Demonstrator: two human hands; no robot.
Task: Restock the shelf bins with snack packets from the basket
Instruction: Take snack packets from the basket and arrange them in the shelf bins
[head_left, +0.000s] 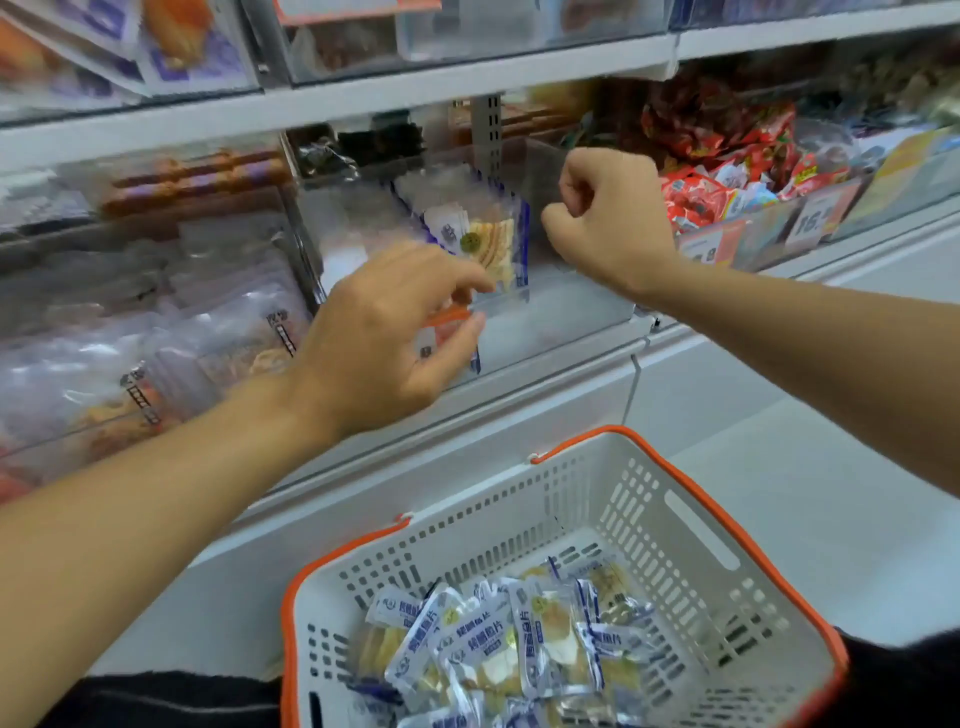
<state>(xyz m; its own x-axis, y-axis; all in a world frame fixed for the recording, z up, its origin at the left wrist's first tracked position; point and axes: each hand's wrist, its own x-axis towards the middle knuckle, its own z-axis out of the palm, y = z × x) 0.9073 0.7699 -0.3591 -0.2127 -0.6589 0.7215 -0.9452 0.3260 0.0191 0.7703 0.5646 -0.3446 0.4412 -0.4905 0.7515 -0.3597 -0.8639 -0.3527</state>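
Above the basket (675, 525), left hand (384, 332) spread at the bin (545, 312); right hand (608, 218) fisted, seemingly holding nothing

White shelving (332, 111), pale floor (831, 467).

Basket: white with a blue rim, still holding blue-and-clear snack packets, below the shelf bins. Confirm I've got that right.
Not quite: the rim is orange, not blue. In the head view the basket is white with an orange rim, and it holds blue-and-clear snack packets below the shelf bins.
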